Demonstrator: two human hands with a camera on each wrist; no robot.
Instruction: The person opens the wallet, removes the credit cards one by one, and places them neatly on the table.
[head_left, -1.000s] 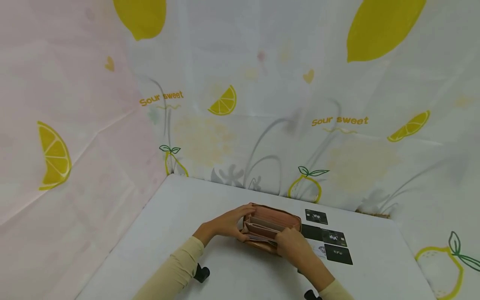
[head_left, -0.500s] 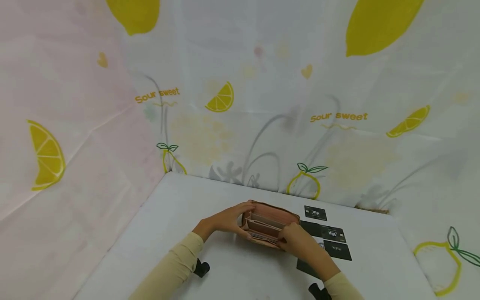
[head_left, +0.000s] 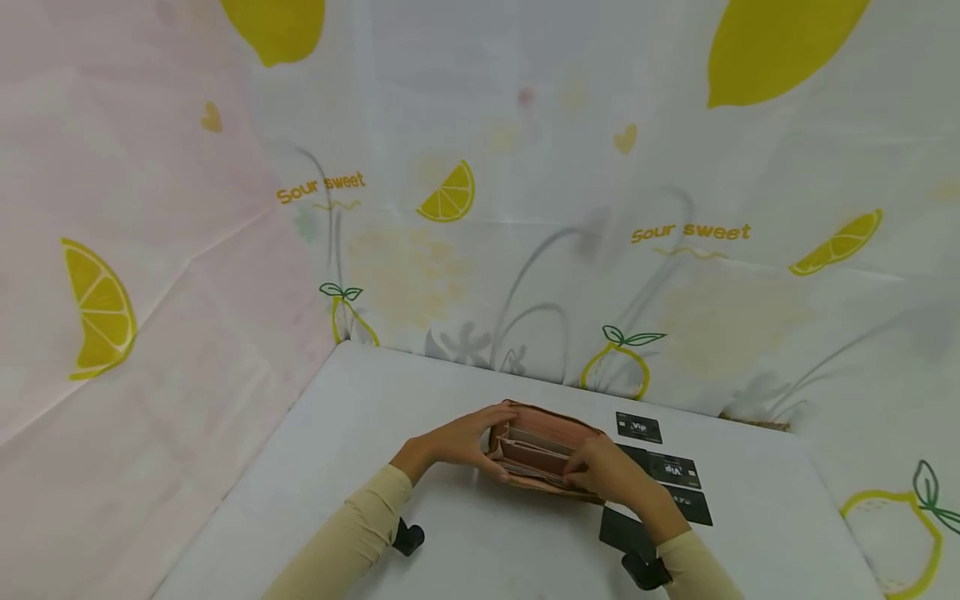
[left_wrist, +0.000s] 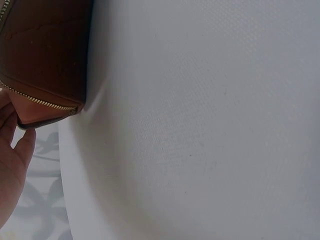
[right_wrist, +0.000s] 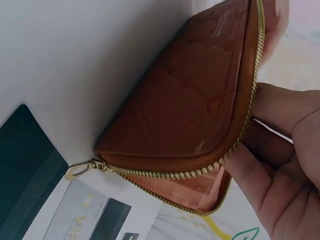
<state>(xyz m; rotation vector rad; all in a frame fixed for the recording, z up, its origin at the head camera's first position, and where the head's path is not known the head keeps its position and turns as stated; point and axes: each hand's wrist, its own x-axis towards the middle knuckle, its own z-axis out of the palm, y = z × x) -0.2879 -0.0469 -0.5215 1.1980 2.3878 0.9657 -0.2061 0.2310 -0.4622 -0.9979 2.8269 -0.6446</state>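
Note:
A brown zip-around wallet (head_left: pixel 551 425) stands open on the white table, its pink inner compartments facing up in the head view. My left hand (head_left: pixel 461 437) grips its left end, thumb at the near side and fingers at the far side. My right hand (head_left: pixel 611 475) pinches the near edge at the right end, with fingertips dipping into the opening. In the right wrist view, the thumb lies along the gold zipper (right_wrist: pixel 250 115) and the fingers are partly hidden behind the rim. The left wrist view shows the wallet's outer corner (left_wrist: pixel 45 55) with left fingertips beneath.
Right of the wallet lie several cards: a black VIP card (head_left: pixel 639 427) at the back, another VIP card (head_left: pixel 673 469), a dark card (head_left: pixel 688 504) and a black one (head_left: pixel 622 529) near the right forearm. A patterned lemon backdrop (head_left: pixel 525 208) rises behind the table.
My right hand has shifted slightly right and away along the wallet's near edge, uncovering the black card by the forearm. The left hand keeps its grip at the left end.

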